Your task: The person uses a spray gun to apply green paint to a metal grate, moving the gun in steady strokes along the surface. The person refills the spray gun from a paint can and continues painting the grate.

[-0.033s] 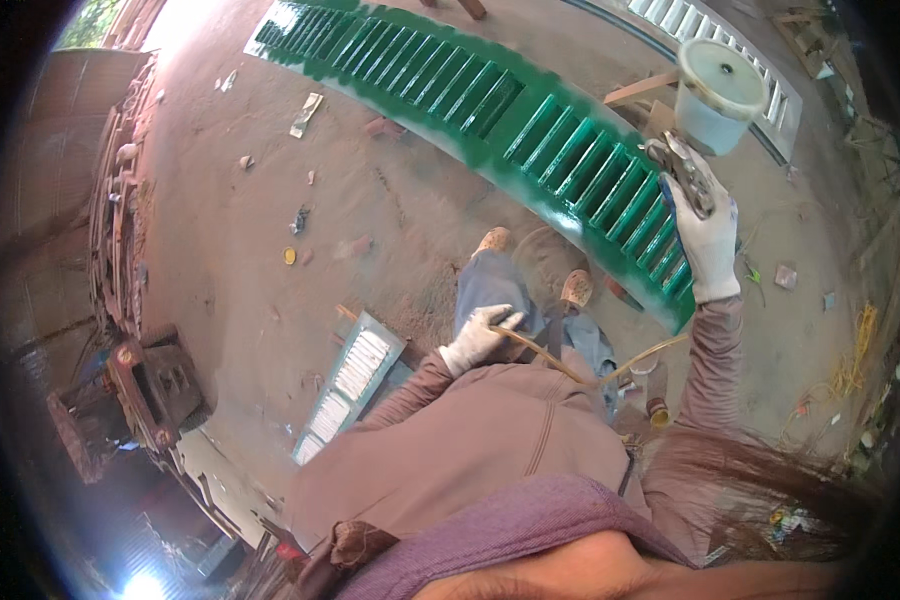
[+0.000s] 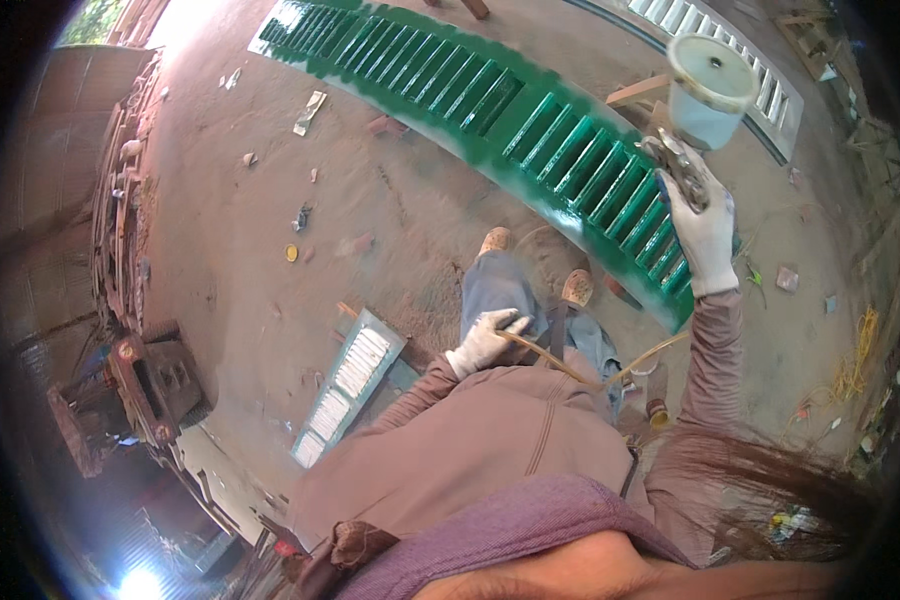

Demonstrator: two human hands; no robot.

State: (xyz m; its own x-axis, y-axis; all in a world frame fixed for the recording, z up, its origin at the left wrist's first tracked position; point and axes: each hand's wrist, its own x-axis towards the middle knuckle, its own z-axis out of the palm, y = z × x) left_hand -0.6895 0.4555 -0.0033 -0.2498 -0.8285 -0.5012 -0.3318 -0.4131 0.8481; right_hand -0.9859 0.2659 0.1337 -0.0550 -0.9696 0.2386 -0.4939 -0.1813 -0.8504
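My gloved right hand point(image 2: 708, 240) is closed around the grip of a metal spray gun point(image 2: 682, 170), with a whitish lidded paint cup point(image 2: 710, 100) on its far end. The gun is over the right end of a long green louvered shutter point(image 2: 518, 118), whose paint looks wet and glossy. At my waist, my gloved left hand point(image 2: 482, 343) is closed on a yellowish hose point(image 2: 550, 360). The hose sags in front of my jacket and rises again toward my right forearm. Its join with the gun is hidden.
Beyond the cup lies a pale louvered panel point(image 2: 775, 110). A smaller white-slatted panel point(image 2: 355, 375) rests left of my legs. Scraps litter the dirt floor point(image 2: 230, 230). Dark machinery point(image 2: 145, 390) stands at the left, and a yellow cord tangle point(image 2: 855, 355) lies at the right.
The spray gun and its cup have shifted slightly left. My left hand, still on the hose, appears a touch farther right and lower.
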